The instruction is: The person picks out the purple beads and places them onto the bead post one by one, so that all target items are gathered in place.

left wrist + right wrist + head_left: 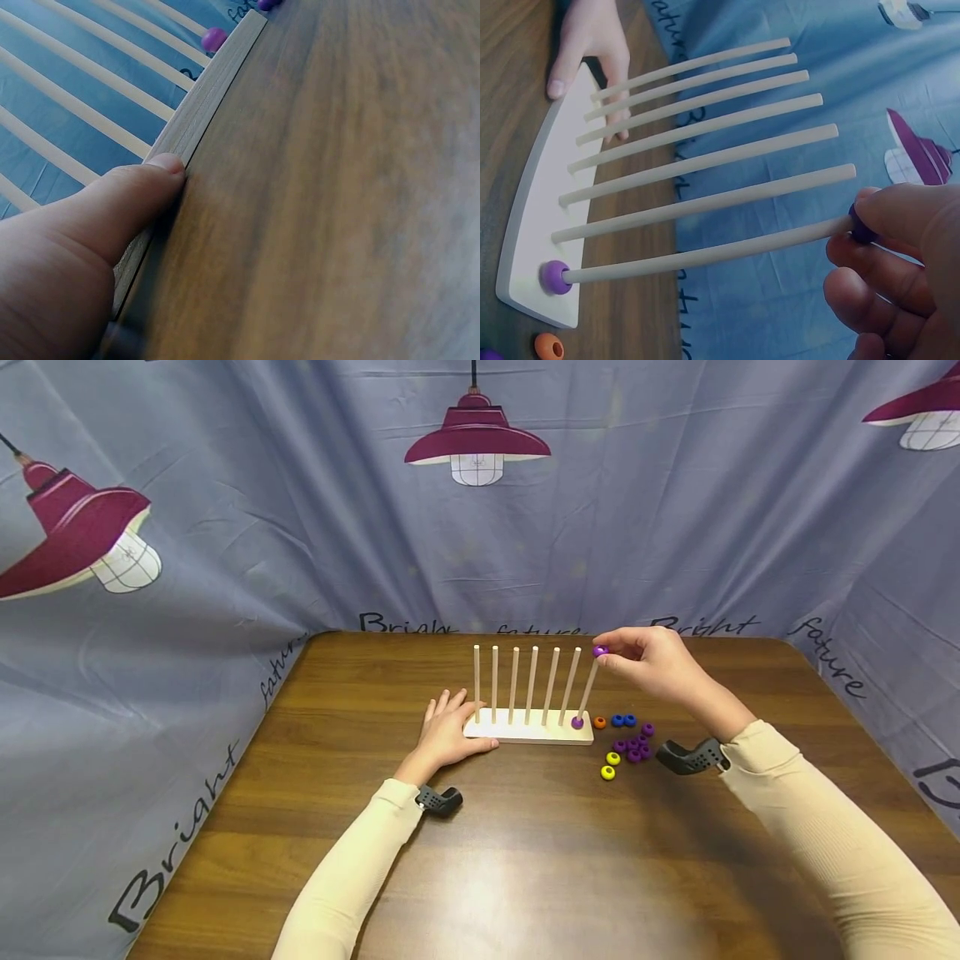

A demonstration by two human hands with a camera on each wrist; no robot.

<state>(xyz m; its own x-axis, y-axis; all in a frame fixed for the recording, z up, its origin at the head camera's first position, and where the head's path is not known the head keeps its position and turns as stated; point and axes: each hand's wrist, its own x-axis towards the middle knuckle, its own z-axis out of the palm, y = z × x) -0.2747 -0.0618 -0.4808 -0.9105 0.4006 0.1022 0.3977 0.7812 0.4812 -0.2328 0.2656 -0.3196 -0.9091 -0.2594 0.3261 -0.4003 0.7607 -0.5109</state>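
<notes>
A pale wooden peg stand (528,737) with a row of several upright pegs stands on the table. My right hand (651,662) pinches a purple bead (601,651) between thumb and fingertips at the top of the rightmost peg (705,259). In the right wrist view the peg's tip meets that bead. Another purple bead (556,277) sits at the foot of the same peg. My left hand (448,731) holds the stand's left end, its thumb (154,176) against the front edge and its other fingers behind the base.
Right of the stand lie loose beads: an orange bead (599,722), two blue beads (617,720), several purple beads (634,755) and two yellow beads (612,759). The brown wooden table (480,860) is bordered by a printed blue-grey curtain (480,552).
</notes>
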